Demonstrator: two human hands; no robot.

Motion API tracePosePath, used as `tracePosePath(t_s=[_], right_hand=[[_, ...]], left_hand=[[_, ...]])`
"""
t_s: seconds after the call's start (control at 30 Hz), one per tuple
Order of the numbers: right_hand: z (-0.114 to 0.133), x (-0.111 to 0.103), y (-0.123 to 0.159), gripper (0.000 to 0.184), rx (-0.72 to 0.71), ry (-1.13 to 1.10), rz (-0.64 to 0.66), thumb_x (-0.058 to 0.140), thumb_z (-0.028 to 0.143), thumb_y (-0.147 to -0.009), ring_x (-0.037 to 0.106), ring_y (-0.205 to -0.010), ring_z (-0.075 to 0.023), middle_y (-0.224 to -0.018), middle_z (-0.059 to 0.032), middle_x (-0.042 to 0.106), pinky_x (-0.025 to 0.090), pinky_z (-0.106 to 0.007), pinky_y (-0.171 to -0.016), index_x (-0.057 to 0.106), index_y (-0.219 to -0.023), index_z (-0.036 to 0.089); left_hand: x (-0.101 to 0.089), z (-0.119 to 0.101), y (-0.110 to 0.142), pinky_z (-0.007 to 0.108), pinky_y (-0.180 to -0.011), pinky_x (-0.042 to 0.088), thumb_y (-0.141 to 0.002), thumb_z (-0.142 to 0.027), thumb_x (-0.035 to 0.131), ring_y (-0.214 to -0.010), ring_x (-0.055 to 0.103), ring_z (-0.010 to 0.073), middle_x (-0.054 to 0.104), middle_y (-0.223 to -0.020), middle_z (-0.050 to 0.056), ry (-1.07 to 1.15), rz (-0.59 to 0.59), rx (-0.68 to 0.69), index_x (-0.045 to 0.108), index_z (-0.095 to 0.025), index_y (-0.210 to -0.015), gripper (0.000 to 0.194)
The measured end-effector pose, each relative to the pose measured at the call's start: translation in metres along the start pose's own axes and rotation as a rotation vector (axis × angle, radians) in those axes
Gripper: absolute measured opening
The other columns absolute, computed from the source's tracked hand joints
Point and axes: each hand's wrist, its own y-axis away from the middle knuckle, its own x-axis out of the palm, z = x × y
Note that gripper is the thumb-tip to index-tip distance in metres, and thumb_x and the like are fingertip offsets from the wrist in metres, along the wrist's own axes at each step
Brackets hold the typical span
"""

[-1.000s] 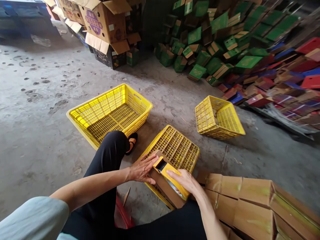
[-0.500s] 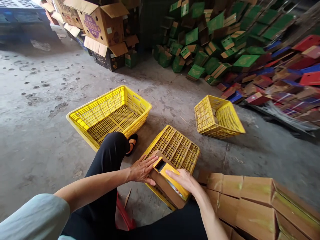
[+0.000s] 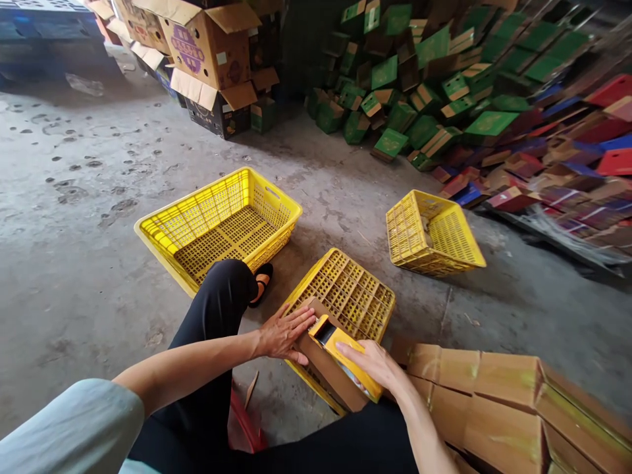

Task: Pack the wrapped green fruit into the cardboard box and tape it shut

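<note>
A long yellow case-like thing (image 3: 363, 378) with a dark opening at its far end lies along the top of a brown cardboard box (image 3: 323, 366). My right hand (image 3: 369, 359) is wrapped over it from the right. I cannot make out its exact kind. My left hand (image 3: 286, 336) lies flat on the box's left edge, fingers stretched out, tips close to the yellow thing's dark end. The box rests on an upturned yellow plastic crate (image 3: 353, 289), between my knees.
An upright yellow crate (image 3: 217, 224) stands ahead left, and another yellow crate (image 3: 432, 230) ahead right. Brown cartons (image 3: 498, 401) are stacked at my right. Piles of green boxes (image 3: 392, 141) and red and blue boxes (image 3: 516, 197) lie behind. Printed cartons (image 3: 207, 52) stand at the back left.
My right hand and the yellow thing have shifted slightly right and down along the box, away from my left fingertips. My left hand stays flat on the box.
</note>
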Motion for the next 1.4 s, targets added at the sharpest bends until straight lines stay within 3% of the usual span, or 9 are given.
tracePosePath(t_s=[0.2, 0.43, 0.8, 1.0, 1.23, 1.4], right_hand=[[-0.002, 0.004, 0.004, 0.024, 0.016, -0.008, -0.046, 0.071, 0.039, -0.085, 0.071, -0.053, -0.0230, -0.054, -0.0016, 0.066, 0.057, -0.029, -0.046, 0.059, -0.075, 0.021], [-0.001, 0.007, 0.001, 0.026, -0.009, -0.043, -0.016, 0.067, 0.042, -0.088, 0.064, -0.047, -0.0198, -0.054, -0.0034, 0.066, 0.054, -0.030, -0.045, 0.065, -0.076, 0.019], [-0.005, 0.003, 0.001, 0.026, -0.001, -0.017, 0.003, 0.072, 0.043, -0.086, 0.067, -0.044, -0.0212, -0.052, -0.0039, 0.068, 0.056, -0.030, -0.043, 0.062, -0.075, 0.021], [-0.013, 0.000, 0.003, 0.024, -0.004, 0.014, -0.023, 0.070, 0.042, -0.085, 0.071, -0.050, -0.0222, -0.056, -0.0032, 0.070, 0.059, -0.030, -0.046, 0.063, -0.078, 0.021], [-0.011, 0.004, 0.005, 0.034, -0.006, 0.010, -0.015, 0.066, 0.051, -0.090, 0.070, -0.050, -0.0210, -0.057, -0.0033, 0.068, 0.058, -0.030, -0.047, 0.063, -0.080, 0.019], [-0.010, 0.007, 0.008, 0.043, -0.015, 0.044, 0.022, 0.061, 0.061, -0.093, 0.067, -0.048, -0.0197, -0.056, -0.0047, 0.067, 0.055, -0.030, -0.046, 0.063, -0.078, 0.020]], left_hand=[[0.005, -0.003, 0.006, 0.064, -0.129, -0.004, -0.099, -0.080, 0.045, -0.163, 0.016, 0.0377, 0.018, -0.174, 0.022, -0.006, -0.032, 0.056, 0.005, -0.015, -0.172, 0.106], [0.019, -0.012, 0.007, 0.062, -0.130, 0.000, -0.098, -0.082, 0.045, -0.163, 0.017, 0.0388, 0.021, -0.173, 0.025, -0.026, -0.077, 0.077, 0.008, -0.012, -0.172, 0.108], [0.007, -0.011, 0.006, 0.062, -0.130, -0.005, -0.097, -0.083, 0.042, -0.162, 0.021, 0.0382, 0.023, -0.173, 0.023, -0.002, -0.055, 0.078, 0.005, -0.014, -0.172, 0.108], [0.010, -0.012, 0.007, 0.062, -0.130, -0.007, -0.098, -0.083, 0.040, -0.162, 0.019, 0.0381, 0.022, -0.174, 0.021, -0.023, -0.069, 0.071, 0.002, -0.016, -0.172, 0.107], [0.028, -0.024, 0.004, 0.060, -0.131, 0.000, -0.096, -0.086, 0.040, -0.163, 0.017, 0.0392, 0.019, -0.174, 0.024, -0.129, -0.157, 0.070, -0.003, -0.008, -0.171, 0.117], [0.026, -0.025, 0.004, 0.060, -0.132, 0.007, -0.094, -0.086, 0.042, -0.161, 0.021, 0.0399, 0.023, -0.173, 0.024, -0.195, -0.177, 0.079, -0.002, -0.008, -0.171, 0.118]])
